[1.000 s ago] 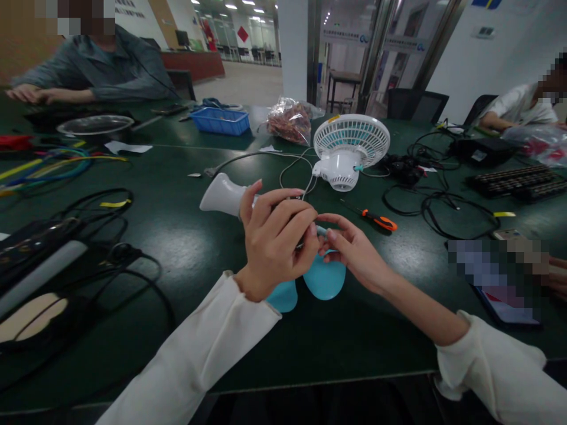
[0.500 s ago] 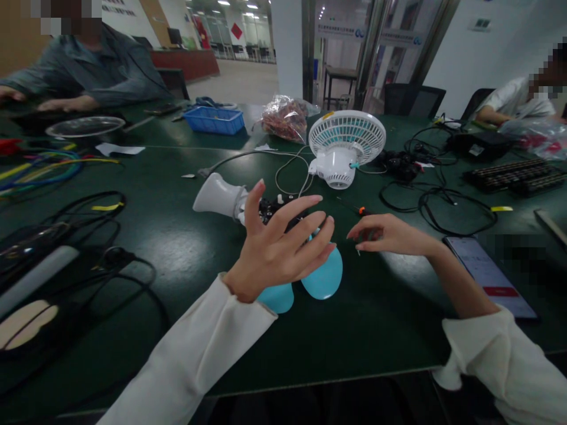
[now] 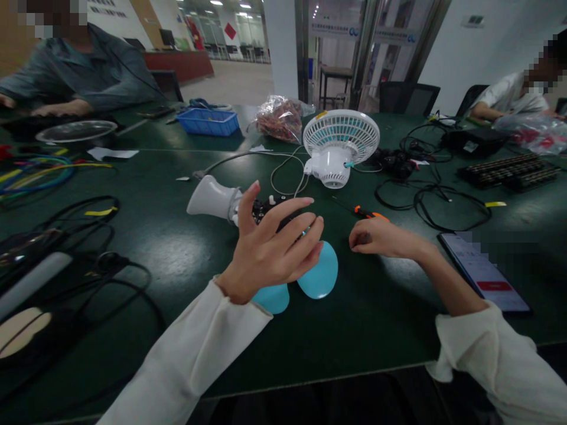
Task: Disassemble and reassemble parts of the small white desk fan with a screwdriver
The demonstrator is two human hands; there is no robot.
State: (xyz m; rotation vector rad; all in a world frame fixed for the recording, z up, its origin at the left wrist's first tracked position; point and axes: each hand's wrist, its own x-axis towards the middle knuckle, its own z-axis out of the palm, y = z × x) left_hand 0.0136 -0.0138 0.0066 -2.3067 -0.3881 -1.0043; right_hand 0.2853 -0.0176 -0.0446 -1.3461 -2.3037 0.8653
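Observation:
My left hand (image 3: 274, 251) hovers over blue fan blades (image 3: 319, 274), palm down, with thumb and fingers apart. It hides the blades' centre, and whether its fingertips touch them I cannot tell. Just behind it, a white flared fan base (image 3: 212, 199) lies on its side, joined to a black part partly covered by the fingers. My right hand (image 3: 376, 237) is low over the table with its fingers curled together; what they hold, if anything, is hidden. An orange-and-black screwdriver (image 3: 370, 213) lies right behind that hand. Farther back stands the white fan head with its grille (image 3: 341, 133).
A phone (image 3: 482, 271) lies by my right forearm. Black cables (image 3: 438, 206) and dark strips (image 3: 509, 171) spread to the right, more cables left. A blue basket (image 3: 208, 122) and a plastic bag (image 3: 281, 118) stand at the back. Two other people sit across the table.
My right hand's fingers have curled in more, and more of the screwdriver's handle shows behind it. My left hand keeps nearly the same pose; the whole view has shifted slightly.

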